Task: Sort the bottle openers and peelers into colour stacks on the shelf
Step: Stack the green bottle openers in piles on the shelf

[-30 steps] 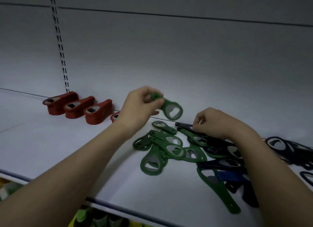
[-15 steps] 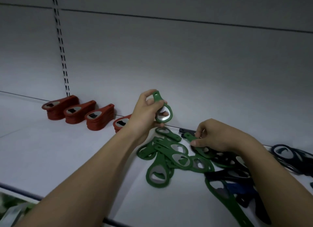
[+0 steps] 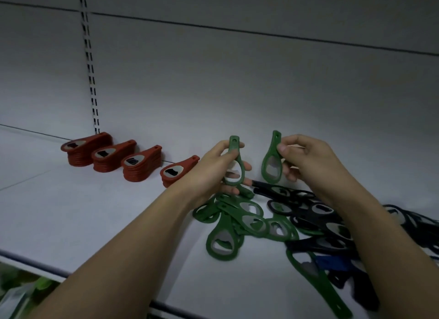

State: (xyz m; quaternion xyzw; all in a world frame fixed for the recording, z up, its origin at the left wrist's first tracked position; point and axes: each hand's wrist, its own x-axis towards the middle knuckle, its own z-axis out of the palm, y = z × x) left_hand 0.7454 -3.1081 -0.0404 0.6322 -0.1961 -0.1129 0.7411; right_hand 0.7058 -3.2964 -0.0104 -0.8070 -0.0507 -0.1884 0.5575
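Observation:
My left hand holds a green bottle opener upright, handle up. Just to its right, my right hand pinches a second green bottle opener by its handle, also upright, apart from the first. Both are lifted above a loose pile of green openers on the white shelf. Black openers lie tangled to the right, partly under my right forearm. A long green peeler lies at the front right.
Several stacks of red bottle openers stand in a row by the back wall at the left, the rightmost stack lower. A blue item sits among the black ones. The shelf's front edge runs across the lower left.
My right hand has lifted a green opener out of the pile and raised it beside the one in my left hand. The left hand's opener stays upright.

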